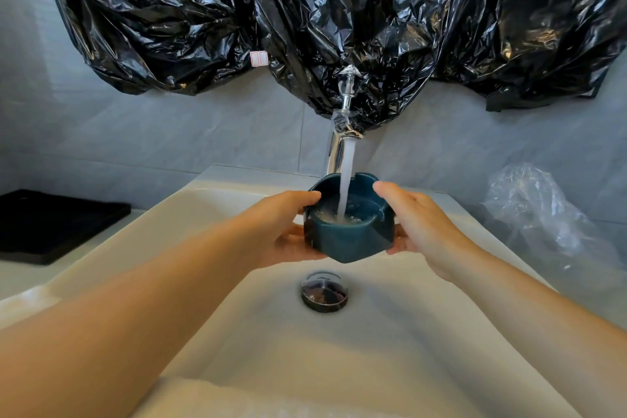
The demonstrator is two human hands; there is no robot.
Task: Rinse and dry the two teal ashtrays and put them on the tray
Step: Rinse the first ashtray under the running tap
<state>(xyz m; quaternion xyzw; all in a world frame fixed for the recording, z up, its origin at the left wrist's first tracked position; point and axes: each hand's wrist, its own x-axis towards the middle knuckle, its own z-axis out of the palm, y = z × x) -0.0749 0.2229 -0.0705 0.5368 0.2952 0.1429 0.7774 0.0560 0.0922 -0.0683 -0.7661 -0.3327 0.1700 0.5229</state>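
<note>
a white basin fills the lower part of the view, its sloping walls smooth and glossy, with a dark round drain plug set in the bottom. a chrome tap with a clear faceted handle stands at the back edge and runs a steady white stream of water.

the person holds a teal ashtray above the drain, directly under the stream; water froths inside its bowl. the left hand grips the ashtray's left side, thumb over the rim and fingers curled beneath. the right hand clasps the right side the same way, thumb on the rim, fingers under the base. both forearms are bare.

the wall behind is pale grey tile with thin grout lines. crumpled black plastic sheeting hangs across the upper wall and drapes down around the tap; a small white label with red edging sticks to it.

on the counter to the left of the basin lies a flat black tray, well apart from the ashtray. to the right, a crumpled clear plastic bag sits against the wall. a pale towel-like edge shows at the near rim, blurred.
</note>
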